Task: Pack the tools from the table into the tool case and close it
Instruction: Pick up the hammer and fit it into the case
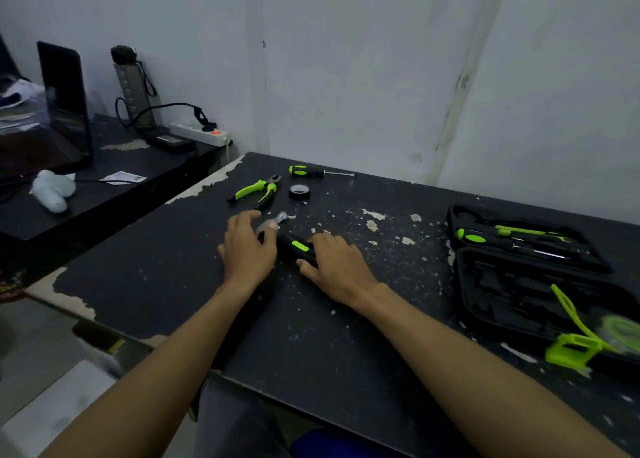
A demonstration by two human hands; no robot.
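A hammer (294, 246) with a black and green handle lies on the black table (346, 336). My left hand (247, 250) holds its metal head between thumb and fingers. My right hand (337, 265) grips the handle's near end, with the thumb on the near side. Farther back lie green-handled pliers (256, 189), a roll of black tape (299, 191) and a green and black screwdriver (306, 171). The black tool case (491, 295) lies open at the right, with screwdrivers (485, 239) seated in its far half.
A green latch (571, 350) and a green loop stick out at the case's near right corner. To the left a second black table (121, 180) carries a laptop, a power strip, cables and a white bundle. Walls stand close behind the table.
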